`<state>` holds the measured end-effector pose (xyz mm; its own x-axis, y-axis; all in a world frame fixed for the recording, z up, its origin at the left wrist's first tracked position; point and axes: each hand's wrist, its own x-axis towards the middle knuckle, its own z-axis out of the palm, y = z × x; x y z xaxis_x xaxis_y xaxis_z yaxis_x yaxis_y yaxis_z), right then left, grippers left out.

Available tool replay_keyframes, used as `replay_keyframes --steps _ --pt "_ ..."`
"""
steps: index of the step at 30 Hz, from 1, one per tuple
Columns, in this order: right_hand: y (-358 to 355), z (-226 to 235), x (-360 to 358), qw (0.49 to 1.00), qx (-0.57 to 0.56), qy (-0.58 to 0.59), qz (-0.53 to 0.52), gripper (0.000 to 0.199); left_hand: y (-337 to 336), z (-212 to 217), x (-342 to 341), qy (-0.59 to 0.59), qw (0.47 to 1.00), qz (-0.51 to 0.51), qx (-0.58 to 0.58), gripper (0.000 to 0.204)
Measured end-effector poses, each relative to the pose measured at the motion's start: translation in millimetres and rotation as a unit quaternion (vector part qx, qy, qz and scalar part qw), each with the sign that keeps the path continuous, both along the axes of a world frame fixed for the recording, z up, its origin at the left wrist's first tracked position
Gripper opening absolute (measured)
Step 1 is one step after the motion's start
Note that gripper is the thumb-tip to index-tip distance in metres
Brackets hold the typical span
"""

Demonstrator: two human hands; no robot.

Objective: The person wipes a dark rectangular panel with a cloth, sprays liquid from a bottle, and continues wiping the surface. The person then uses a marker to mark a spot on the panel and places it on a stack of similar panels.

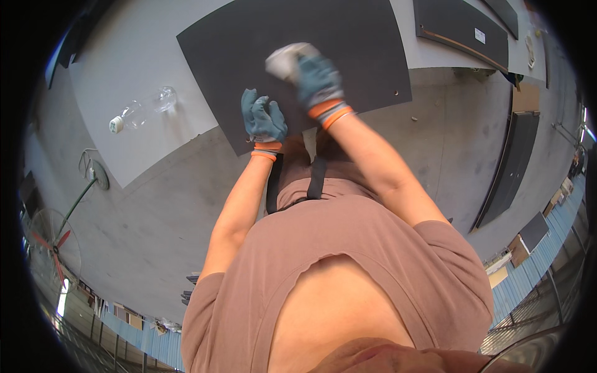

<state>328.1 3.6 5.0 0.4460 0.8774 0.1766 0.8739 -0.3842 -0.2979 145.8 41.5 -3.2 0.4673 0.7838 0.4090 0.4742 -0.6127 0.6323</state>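
Observation:
A large dark grey board [348, 37] lies flat on a pale worktable [124, 68]. My left hand [263, 119], in a blue glove with an orange cuff, rests flat on the board's near edge with its fingers together. My right hand [318, 79], gloved the same way, presses a blurred whitish cloth or pad [285, 60] onto the board farther in.
A clear plastic bottle [142, 109] with a white cap lies on the table to the left. More dark panels [463, 26] lie at the far right of the table, and another [513, 168] leans on the concrete floor. A standing fan [57, 245] is at lower left.

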Motion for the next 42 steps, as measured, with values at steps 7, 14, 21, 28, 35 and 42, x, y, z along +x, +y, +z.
replay_keyframes --steps 7,14,21,28,35,42 --pt "-87 -5 123 0.99 0.013 -0.037 -0.133 0.039 7 -4 -3 -0.037 0.999 0.0 -0.04 0.029" --pt "-59 -4 33 0.995 -0.077 0.008 -0.06 0.037 4 -4 -6 -0.015 0.999 0.0 -0.051 0.031" --pt "-91 9 134 0.963 -0.095 0.012 -0.252 0.038 5 -6 -4 0.012 1.0 -0.02 -0.021 0.033" --pt "8 10 -55 0.996 0.025 0.091 0.007 0.029 12 0 -14 -0.072 0.988 0.089 -0.103 0.025" --pt "80 1 -54 0.994 0.027 0.02 0.103 0.03 18 3 -48 0.048 0.988 0.137 -0.058 0.043" --pt "0 11 197 0.953 0.049 0.111 -0.279 0.031 15 5 -35 0.019 0.984 0.163 -0.063 0.04"
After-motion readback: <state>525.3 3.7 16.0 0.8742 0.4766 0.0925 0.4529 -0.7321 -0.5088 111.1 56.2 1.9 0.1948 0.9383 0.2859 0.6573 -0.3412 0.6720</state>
